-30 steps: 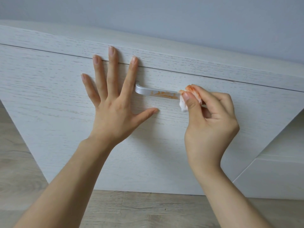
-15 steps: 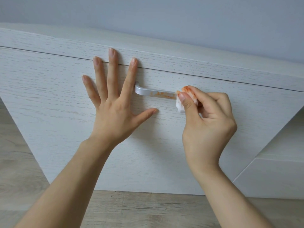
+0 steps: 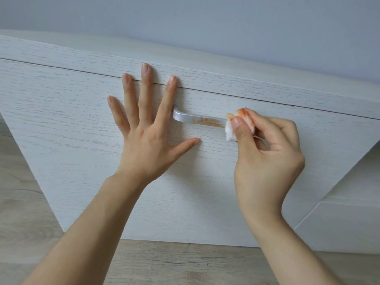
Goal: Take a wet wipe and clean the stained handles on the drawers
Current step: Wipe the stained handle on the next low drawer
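A silver bar handle (image 3: 197, 119) sits on a white wood-grain drawer front (image 3: 82, 140), smeared orange along its middle and right part. My right hand (image 3: 265, 157) pinches a white wet wipe (image 3: 231, 130), stained orange at its top, against the handle's right end, which it hides. My left hand (image 3: 148, 128) lies flat with spread fingers on the drawer front just left of the handle.
The white cabinet top (image 3: 226, 79) runs above the drawer, against a pale grey wall (image 3: 205, 23). A lower white unit (image 3: 345, 227) stands at the right. Light wood floor (image 3: 185, 264) shows below.
My right hand with the wipe slid slightly left along the handle and then back right. My left hand has stayed flat in place.
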### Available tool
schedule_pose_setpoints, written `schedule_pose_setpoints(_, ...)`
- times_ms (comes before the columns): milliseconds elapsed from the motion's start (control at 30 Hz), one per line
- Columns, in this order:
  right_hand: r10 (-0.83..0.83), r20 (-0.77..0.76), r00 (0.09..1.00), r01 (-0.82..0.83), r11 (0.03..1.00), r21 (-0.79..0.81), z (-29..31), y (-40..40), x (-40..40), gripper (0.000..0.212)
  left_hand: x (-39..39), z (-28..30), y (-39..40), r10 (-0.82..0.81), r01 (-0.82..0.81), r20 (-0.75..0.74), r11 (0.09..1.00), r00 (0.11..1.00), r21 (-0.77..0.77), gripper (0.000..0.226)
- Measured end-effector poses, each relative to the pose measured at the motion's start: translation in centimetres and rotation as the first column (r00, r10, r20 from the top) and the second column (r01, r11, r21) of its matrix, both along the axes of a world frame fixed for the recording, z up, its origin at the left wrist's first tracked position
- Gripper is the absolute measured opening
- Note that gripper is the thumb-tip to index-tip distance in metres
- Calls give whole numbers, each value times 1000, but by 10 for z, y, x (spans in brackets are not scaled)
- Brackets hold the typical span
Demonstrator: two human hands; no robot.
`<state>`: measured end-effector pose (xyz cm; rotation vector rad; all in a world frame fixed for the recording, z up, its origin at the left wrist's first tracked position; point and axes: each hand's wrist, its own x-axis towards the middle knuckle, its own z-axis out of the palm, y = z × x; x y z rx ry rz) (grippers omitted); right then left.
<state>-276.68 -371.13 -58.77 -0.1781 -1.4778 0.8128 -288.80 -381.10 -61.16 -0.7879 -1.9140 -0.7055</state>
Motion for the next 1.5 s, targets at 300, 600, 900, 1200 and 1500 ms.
schedule_pose_setpoints(300, -26, 35, 999, 24, 998, 51, -3, 3, -1, 29, -1, -2, 1, 2, -2, -8, 1000, 1000, 7, 100)
schedule_pose_setpoints(600, 1, 53, 999, 3, 997, -72, -1, 14, 5, 23, -1, -1, 1, 0, 0, -21, 1000, 1000, 15, 99)
schedule_pose_setpoints(900, 5, -11, 1000, -5, 1000, 16, -7, 2, -3, 28, -1, -1, 2, 10, -9, -17, 1000, 1000, 9, 100)
schedule_pose_setpoints(1200, 21, -17, 1000, -21, 1000, -12, -4, 3, -2, 24, 0, -1, 1, 11, -11, -11, 1000, 1000, 8, 100)
schedule_pose_setpoints(1500, 32, 3, 999, -32, 999, -22, -5, 6, 4, 28, -1, -2, 2, 16, -16, -19, 1000, 1000, 12, 100)
